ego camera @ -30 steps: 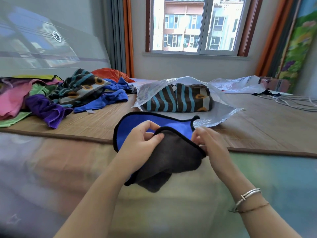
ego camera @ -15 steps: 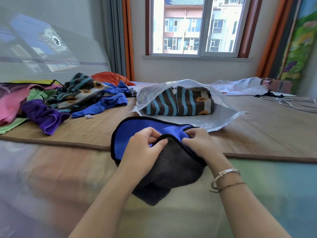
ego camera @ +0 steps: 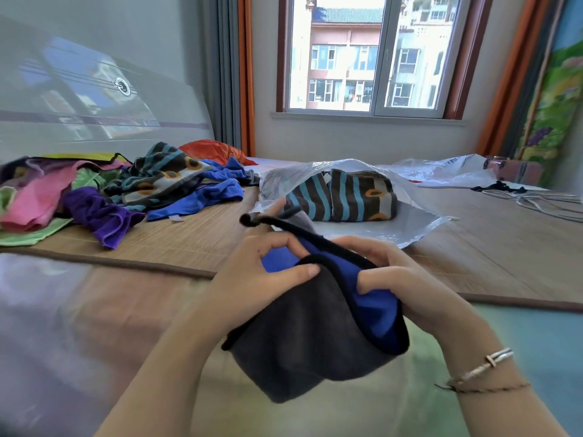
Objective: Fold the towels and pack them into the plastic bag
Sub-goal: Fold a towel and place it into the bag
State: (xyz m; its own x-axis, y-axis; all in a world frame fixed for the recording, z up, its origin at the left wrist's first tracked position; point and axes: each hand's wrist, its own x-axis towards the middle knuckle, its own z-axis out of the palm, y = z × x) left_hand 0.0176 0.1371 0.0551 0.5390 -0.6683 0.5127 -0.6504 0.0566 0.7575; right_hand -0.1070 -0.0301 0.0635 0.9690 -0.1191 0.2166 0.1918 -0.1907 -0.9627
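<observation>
Blue-and-grey towel (ego camera: pixel 315 335) pinched by both hands, left (ego camera: pixel 252 279) and right (ego camera: pixel 407 279); no readable writing

– What is seen of the towel (ego camera: pixel 303 335)?
– Plush matt cloth, grey on one face, blue on the other, edged in black.
– And the bag (ego camera: pixel 407 228)?
– Thin glossy plastic, crinkled, over striped cloth (ego camera: pixel 347 200).
– The mat (ego camera: pixel 473 247)?
– Woven, finely ribbed, matt. The bracelet (ego camera: pixel 492 361) is polished metal.

Bare mat (ego camera: pixel 195 244) before plastic bag (ego camera: pixel 407 225)
</observation>
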